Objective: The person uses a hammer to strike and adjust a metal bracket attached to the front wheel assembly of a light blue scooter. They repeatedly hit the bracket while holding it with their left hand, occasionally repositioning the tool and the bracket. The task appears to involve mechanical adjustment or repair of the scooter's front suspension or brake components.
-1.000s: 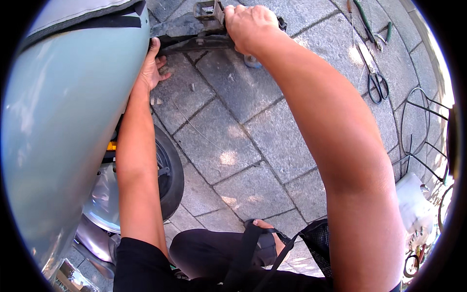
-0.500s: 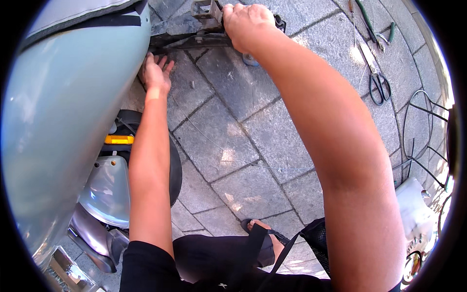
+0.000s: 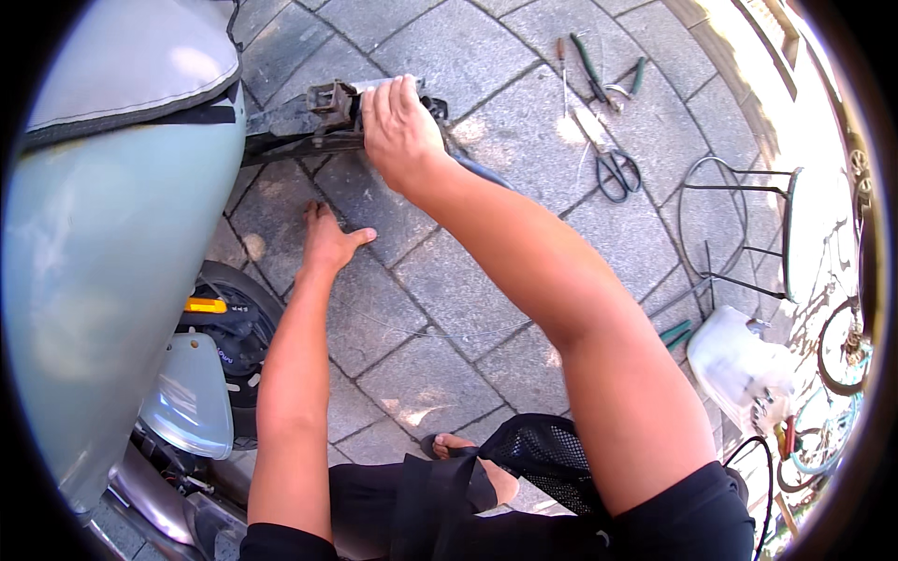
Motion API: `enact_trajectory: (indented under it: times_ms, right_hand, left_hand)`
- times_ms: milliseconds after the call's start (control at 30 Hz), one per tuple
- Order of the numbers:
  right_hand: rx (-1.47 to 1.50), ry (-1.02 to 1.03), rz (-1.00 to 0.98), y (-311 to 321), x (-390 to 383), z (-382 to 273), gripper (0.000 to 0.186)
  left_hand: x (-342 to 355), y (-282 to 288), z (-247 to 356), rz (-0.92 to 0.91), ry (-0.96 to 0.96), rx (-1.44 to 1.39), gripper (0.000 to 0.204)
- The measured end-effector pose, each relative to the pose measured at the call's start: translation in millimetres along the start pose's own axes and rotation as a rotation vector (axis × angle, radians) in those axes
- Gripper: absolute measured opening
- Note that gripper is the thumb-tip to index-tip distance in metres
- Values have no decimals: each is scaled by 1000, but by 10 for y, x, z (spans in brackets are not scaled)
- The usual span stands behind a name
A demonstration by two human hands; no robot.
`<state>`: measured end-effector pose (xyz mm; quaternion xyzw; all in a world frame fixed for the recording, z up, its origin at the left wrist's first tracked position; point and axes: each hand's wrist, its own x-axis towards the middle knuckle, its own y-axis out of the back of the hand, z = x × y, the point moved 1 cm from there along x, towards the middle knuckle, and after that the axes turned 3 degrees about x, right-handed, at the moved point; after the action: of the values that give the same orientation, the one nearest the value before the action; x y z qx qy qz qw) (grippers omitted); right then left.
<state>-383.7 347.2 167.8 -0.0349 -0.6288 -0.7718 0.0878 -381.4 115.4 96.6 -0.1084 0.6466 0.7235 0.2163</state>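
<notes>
The dark bracket (image 3: 323, 122) juts from the pale blue-green panel (image 3: 103, 243) above the paved floor (image 3: 468, 51), well in from the floor's pale upper-right edge. The right grip (image 3: 402, 136) lies over its outer end, fingers bent across the top; the palm side is hidden, so I cannot tell whether it is clenched or merely resting. The left grip (image 3: 327, 245) is released, thumb spread, just below the bracket, with nothing visible in it; whether it touches the floor I cannot tell.

For steady handling, I'd judge 2 points of support better than 1: right palm square on the outer end, left hand near the panel, so the bracket is less likely to twist. Fingertips should avoid its metal edges, which could pinch or scrape. Pressure is best built gradually, in line with the bracket, sparing the painted panel.

Toward the floor's upper-right edge lie 3 tools, well apart from both hands: scissors (image 3: 603, 147), green-handled pliers (image 3: 596, 86) and a slim brown-handled tool (image 3: 561, 51). A thin wire (image 3: 440, 335) trails nearer the left forearm; mind snagging it.
</notes>
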Motion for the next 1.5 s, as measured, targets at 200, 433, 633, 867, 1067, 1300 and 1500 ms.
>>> enact_trajectory:
  times_ms: [200, 433, 633, 867, 1067, 1300, 1500]
  right_hand:
    - [504, -509, -388, 115, -1973, 1625, 29]
    - [702, -487, -628, -55, -2765, 1571, 43]
    - [700, -505, -728, -321, -2862, 1233, 47]
    - [957, -702, -574, 251, -2759, 1454, 57]
    - [670, -515, -472, 622, -2119, 1700, 49]
    - [459, -410, -495, 774, -1854, 1721, 42]
    - [359, -369, -529, 877, -1770, 1726, 38]
  left_hand:
    - [-97, 230, 259, 10, 42, 27, 115]
    - [-162, 75, 138, 110, -15, 28, 119]
    - [-480, 343, 551, 467, -347, -182, 97]
    - [-11, 971, 363, 743, -213, -377, 69]
    - [370, 635, -249, 344, 231, -1004, 60]
    - [180, 918, -488, 347, 351, -1221, 47]
    - [332, 981, -581, 368, 318, -1321, 47]
